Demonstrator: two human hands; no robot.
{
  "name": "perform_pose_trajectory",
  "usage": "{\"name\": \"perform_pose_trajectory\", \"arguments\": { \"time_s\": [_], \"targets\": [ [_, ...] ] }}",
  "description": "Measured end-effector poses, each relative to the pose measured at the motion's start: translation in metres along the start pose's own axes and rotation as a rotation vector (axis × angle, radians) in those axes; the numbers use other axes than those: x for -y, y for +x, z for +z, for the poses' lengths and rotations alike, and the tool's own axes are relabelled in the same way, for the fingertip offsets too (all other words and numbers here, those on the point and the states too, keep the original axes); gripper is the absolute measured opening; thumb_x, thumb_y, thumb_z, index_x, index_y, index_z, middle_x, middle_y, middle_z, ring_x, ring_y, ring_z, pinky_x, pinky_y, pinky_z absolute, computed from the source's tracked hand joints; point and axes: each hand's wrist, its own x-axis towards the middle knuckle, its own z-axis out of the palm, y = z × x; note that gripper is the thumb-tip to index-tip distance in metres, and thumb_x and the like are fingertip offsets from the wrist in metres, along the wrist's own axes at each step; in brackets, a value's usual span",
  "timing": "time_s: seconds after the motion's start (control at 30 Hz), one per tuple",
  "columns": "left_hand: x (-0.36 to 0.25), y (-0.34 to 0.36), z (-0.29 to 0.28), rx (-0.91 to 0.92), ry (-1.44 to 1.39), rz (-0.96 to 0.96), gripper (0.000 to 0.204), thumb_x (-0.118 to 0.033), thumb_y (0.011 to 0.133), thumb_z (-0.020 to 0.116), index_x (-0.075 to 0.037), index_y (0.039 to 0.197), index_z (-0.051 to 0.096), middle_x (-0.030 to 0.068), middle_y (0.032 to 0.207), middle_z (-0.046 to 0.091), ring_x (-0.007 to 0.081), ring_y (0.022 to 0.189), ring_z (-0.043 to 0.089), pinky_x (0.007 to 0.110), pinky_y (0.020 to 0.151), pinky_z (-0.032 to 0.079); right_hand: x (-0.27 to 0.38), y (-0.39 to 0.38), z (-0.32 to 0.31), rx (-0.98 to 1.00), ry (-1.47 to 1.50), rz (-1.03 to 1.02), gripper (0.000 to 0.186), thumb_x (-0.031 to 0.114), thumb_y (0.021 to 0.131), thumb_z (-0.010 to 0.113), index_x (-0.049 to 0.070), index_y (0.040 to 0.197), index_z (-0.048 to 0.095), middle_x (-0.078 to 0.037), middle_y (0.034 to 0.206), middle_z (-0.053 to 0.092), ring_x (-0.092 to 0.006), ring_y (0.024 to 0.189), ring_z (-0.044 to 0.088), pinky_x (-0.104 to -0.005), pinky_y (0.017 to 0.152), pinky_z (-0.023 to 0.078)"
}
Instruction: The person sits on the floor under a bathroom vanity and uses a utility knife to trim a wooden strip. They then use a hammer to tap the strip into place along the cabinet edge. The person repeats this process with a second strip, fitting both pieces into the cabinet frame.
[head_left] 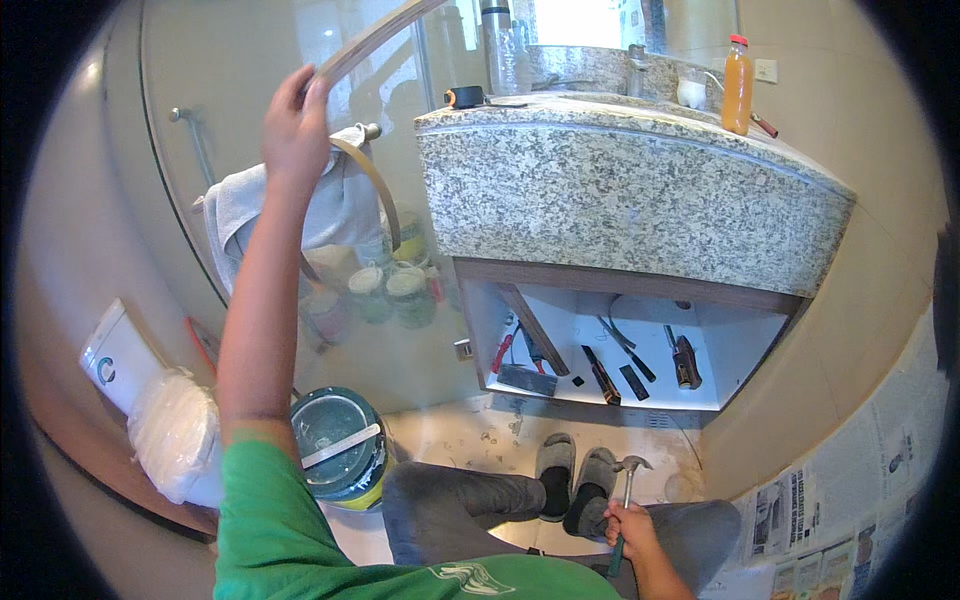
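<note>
My left hand (298, 125) is raised at the upper left, fingers closed on a long wooden strip (370, 40) that runs up out of view. A curved tan band (380, 185) hangs below that hand, over a grey towel (240, 230) on a rail; whether it joins the strip I cannot tell. My right hand (625, 530) grips a claw hammer (628, 488) by its handle, low at the right over my leg. An open under-sink cabinet (730, 350) holds several tools, among them a utility knife (600, 375), dark bars and a wooden-handled tool (685, 360).
Above is a granite vanity (630, 190) with an orange bottle (738, 90) and tape measure (465, 97). At left stand a lidded bucket (330, 415) and a plastic-wrapped item (170, 430). A glass panel (430, 370) is behind. Newspaper (820, 500) lies at right.
</note>
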Motion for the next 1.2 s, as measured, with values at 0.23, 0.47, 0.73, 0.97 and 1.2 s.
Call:
{"name": "perform_pose_trajectory", "arguments": {
  "time_s": [0.23, 0.47, 0.73, 0.97, 1.2],
  "targets": [
    [-0.077, -0.222, -0.064, 0.189, -1.077, -0.663, 0.045, -0.030, 0.105, 0.055, 0.005, 0.134, 0.056, 0.0171, 0.126, 0.065, 0.0256, 0.117, 0.062, 0.041, 0.108, 0.045, 0.056, -0.030, 0.026, 0.166, 0.204, -0.289, 0.015, 0.013, 0.097, 0.065, 0.004, 0.107, 0.058, -0.002, 0.061, 0.050, -0.0153, 0.043, 0.048, -0.0314, 0.038, 0.039],
    [-0.136, -0.426, -0.070, 0.462, -1.608, -1.505, 0.047, -0.032, 0.102, 0.061, 0.006, 0.129, 0.057, 0.0205, 0.122, 0.066, 0.0299, 0.114, 0.063, 0.047, 0.105, 0.046, 0.145, -0.057, 0.120, 0.571, 0.396, -0.502, 0.068, 0.040, 0.102, 0.060, 0.003, 0.152, 0.034, -0.022, 0.143, 0.052, -0.0103, 0.052, 0.056, -0.0242, 0.041, 0.045],
    [-0.126, -0.519, -0.065, 0.748, -1.824, -1.725, 0.053, -0.031, 0.103, 0.058, 0.008, 0.138, 0.051, 0.0213, 0.125, 0.064, 0.0311, 0.117, 0.061, 0.047, 0.106, 0.046, 0.158, -0.046, 0.129, 0.672, 0.448, -0.498, 0.060, 0.050, 0.102, 0.058, 0.002, 0.137, 0.052, -0.020, 0.128, 0.064, -0.0084, 0.053, 0.054, -0.0233, 0.042, 0.048],
    [-0.114, -0.554, -0.054, 1.076, -1.244, -1.673, 0.048, -0.019, 0.102, 0.055, 0.003, 0.144, 0.049, 0.0151, 0.137, 0.061, 0.0251, 0.131, 0.054, 0.043, 0.113, 0.040, 0.127, -0.049, 0.152, 0.396, 0.274, -0.571, 0.047, 0.037, 0.097, 0.071, 0.000, 0.124, 0.057, -0.022, 0.124, 0.067, -0.0097, 0.053, 0.056, -0.0236, 0.044, 0.048],
    [-0.125, -0.479, -0.014, 1.103, -0.978, -0.870, 0.059, -0.018, 0.090, 0.073, -0.001, 0.143, 0.053, 0.0128, 0.135, 0.063, 0.0213, 0.128, 0.055, 0.039, 0.110, 0.041, 0.120, -0.043, 0.163, 0.382, 0.133, -0.622, 0.039, 0.023, 0.092, 0.078, -0.004, 0.116, 0.064, -0.004, 0.083, 0.064, -0.0077, 0.049, 0.054, -0.0219, 0.044, 0.044]
  ]
}}
